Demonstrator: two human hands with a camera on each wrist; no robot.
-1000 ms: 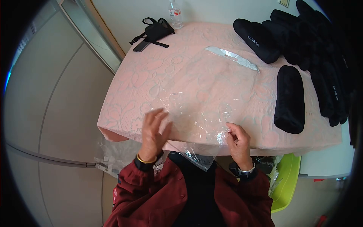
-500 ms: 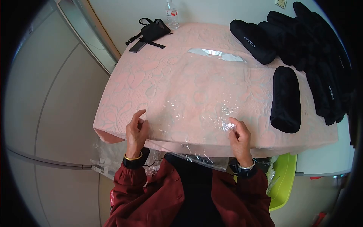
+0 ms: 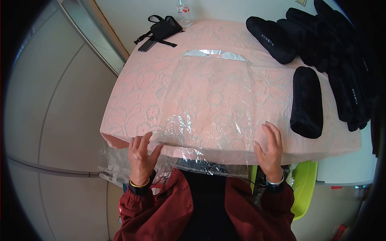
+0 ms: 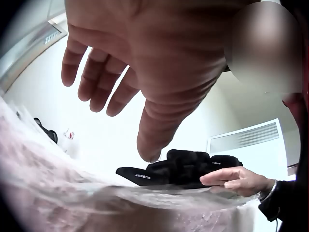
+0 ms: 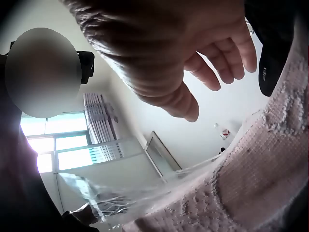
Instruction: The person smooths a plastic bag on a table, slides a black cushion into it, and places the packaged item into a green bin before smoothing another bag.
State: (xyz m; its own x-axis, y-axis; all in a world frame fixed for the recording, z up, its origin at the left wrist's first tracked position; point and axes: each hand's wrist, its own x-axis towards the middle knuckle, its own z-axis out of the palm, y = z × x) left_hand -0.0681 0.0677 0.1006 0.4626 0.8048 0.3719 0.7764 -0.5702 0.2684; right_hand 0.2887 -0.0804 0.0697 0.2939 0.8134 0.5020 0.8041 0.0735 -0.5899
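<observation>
A clear plastic bag (image 3: 209, 108) lies flat on the pink tablecloth (image 3: 132, 96), a whitish strip (image 3: 217, 54) across its far end. Its near end hangs over the front edge of the table, towards the person's lap. To the left of the bag, at the table edge, is the left hand (image 3: 140, 158), fingers spread and nothing in its grasp. The right hand (image 3: 270, 154) hovers beside the bag's right side with fingers and thumb apart. Both wrist views show the left palm (image 4: 159, 53) and right palm (image 5: 178, 53) bare, fingers extended.
One black cylindrical cushion (image 3: 306, 102) lies right of the bag; several more black cushions (image 3: 273, 40) are piled at the back right. A black strap bag (image 3: 165, 29), a phone (image 3: 147, 45) and a water bottle (image 3: 184, 15) stand back left. A green tub (image 3: 304, 193) sits below the table's right front.
The bag has turned straighter, its whitish strip shifting left. The left hand has moved left and down. My right hand has moved right, its fingers spreading from a pinch near the bag's side.
</observation>
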